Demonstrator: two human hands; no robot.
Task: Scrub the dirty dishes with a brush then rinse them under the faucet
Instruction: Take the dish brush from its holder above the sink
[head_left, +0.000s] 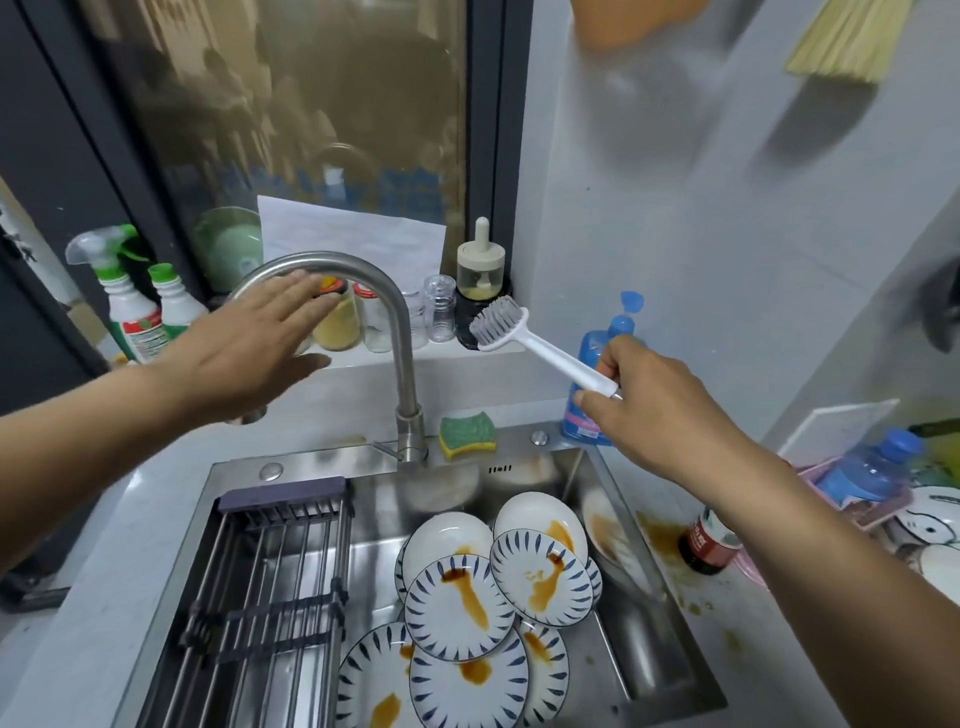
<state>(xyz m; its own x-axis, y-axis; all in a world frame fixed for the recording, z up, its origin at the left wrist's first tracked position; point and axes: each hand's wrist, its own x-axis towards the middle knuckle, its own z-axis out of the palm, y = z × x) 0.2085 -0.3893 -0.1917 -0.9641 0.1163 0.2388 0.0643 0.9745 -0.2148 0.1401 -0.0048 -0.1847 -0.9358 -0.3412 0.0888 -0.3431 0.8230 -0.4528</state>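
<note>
Scrubbing looked not yet begun. Dishes (460, 605) lay piled in the right part of the sink (322, 460), overlapping and leaning on one another, and every plate whose face showed carried brown sauce streaks; none appeared soaped or rinsed. The person's right hand (660, 410) gripped the white brush (550, 358) by the end of its handle, fingers curled round it, with the grey bristles up in the air above the sink's back edge, well apart from the plates. The left hand (254, 343) was flat, fingers straight and spread, holding nothing, just in front of the arch of the faucet (405, 364); whether it touched the metal could not be told. No stream of water could be seen. The rack (275, 571) across the left part of the sink bore no plate. Judged from this, the whole job lay ahead: water to be turned on, each plate brushed, then rinsed under the spout and set aside
</note>
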